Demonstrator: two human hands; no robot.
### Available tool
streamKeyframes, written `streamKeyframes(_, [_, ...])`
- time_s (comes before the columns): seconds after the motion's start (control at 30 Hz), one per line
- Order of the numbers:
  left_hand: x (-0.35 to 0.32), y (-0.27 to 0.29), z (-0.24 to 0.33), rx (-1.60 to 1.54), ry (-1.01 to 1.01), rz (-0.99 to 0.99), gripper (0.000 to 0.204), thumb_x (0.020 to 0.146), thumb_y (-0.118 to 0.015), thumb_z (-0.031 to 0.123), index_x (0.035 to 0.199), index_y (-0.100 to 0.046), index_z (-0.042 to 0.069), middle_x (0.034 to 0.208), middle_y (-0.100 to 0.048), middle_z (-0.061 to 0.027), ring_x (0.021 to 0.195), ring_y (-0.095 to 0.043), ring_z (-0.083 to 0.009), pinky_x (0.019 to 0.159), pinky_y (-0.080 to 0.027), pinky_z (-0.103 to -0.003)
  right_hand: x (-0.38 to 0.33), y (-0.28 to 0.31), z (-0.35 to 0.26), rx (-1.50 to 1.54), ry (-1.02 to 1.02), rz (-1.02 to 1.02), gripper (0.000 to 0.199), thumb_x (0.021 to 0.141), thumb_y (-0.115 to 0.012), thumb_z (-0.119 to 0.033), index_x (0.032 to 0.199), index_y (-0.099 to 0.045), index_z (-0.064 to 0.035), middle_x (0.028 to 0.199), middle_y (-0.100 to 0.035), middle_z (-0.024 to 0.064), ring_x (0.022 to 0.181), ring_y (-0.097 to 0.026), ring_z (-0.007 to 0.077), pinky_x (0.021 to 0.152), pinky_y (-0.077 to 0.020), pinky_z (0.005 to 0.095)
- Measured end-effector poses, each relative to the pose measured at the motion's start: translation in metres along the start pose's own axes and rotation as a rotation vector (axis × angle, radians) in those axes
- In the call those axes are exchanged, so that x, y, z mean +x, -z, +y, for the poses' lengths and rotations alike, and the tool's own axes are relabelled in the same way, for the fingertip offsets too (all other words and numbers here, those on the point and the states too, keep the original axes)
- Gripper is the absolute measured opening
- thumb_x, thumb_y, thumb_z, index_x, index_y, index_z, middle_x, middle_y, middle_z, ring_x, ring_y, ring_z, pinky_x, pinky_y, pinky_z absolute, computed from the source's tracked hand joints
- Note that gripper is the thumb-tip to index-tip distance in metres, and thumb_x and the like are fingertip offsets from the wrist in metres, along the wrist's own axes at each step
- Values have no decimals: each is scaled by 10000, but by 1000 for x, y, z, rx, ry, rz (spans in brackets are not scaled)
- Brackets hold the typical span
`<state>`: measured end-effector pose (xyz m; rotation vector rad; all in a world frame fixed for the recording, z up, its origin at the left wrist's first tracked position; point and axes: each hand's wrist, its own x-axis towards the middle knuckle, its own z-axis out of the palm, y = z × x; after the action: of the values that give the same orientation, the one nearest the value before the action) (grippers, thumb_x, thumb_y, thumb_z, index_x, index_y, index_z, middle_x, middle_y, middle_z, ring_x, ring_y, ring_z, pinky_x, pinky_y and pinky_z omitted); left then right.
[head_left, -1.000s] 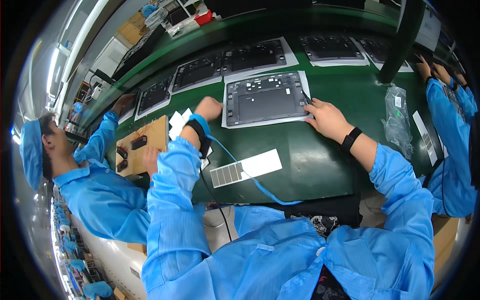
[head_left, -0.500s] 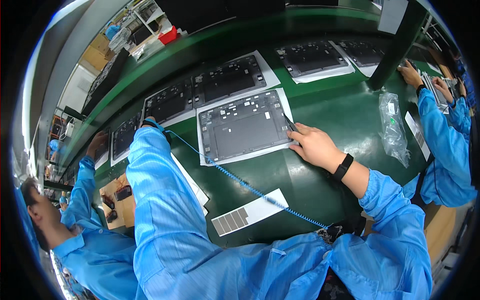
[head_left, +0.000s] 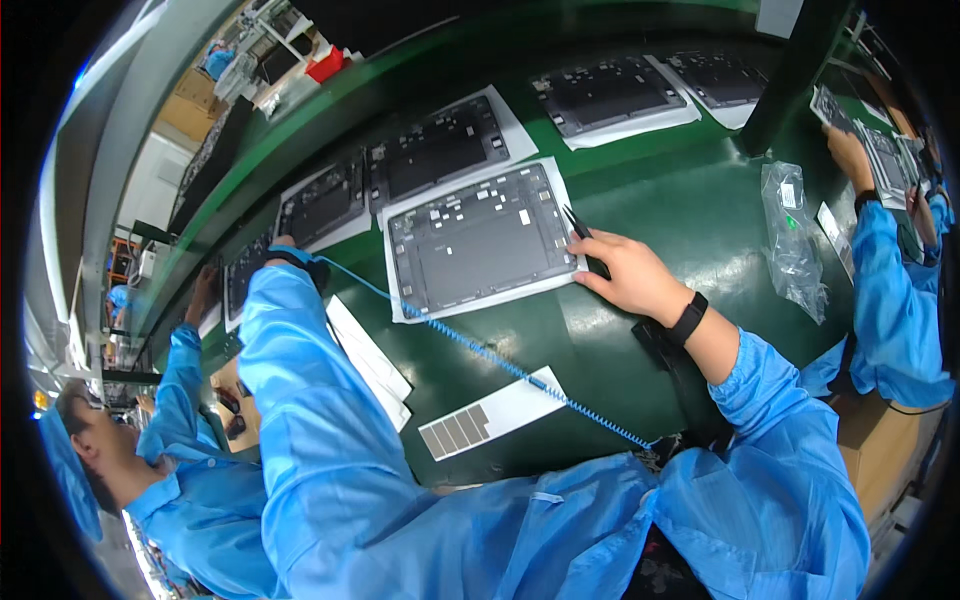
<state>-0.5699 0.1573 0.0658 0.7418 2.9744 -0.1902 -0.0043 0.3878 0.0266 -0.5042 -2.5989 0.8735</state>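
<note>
Between two hands lies one grey panel.

Across our green worktop we see a crumpled clear plastic bag, a dark green post just beyond it, a person in blue at our left, another's blue sleeve at far right, a brown box below that, a red bin at upper left.

Bright light lays pale glare on the green surface and glints off the plastic bag. The tablet casing looks fairly crisp; outward, straight lines bow and the far left smears.
</note>
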Motion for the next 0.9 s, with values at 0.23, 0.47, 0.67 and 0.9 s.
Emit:
streamKeyframes(0.23, [-12,-3,-1,-9,55,76,254,820,-705,176,1003,-669,4,1008,-686,-252,1018,-660,-396,811,-522,-448,-15,-7,8,40,-34,10,325,861,-704,-227,1167,-640,-137,1223,-631,174,1189,-563,383,997,-470,436])
streamKeyframes(0.47, [-15,7,-9,3,102,135,244,822,-712,168,1003,-676,9,1013,-689,-246,1010,-662,-403,798,-526,-444,-13,-10,12,141,21,44,322,858,-716,-228,1156,-642,-131,1236,-633,151,1227,-546,364,1023,-449,431])
streamKeyframes(0.67, [-10,11,-5,15,138,149,237,823,-718,161,1004,-682,13,1018,-691,-242,1002,-663,-409,788,-529,-440,-9,-10,12,111,0,64,310,860,-714,-210,1147,-646,-115,1242,-633,144,1197,-562,365,1008,-458,430])
streamKeyframes(0.9, [1,6,-70,35,31,506,305,806,-748,291,901,-679,10,943,-690,-246,901,-668,-431,757,-530,-480,10,-9,-15,817,-125,233,224,937,-646,-161,1098,-639,-5,1059,-691,80,994,-621,123,867,-498,294])
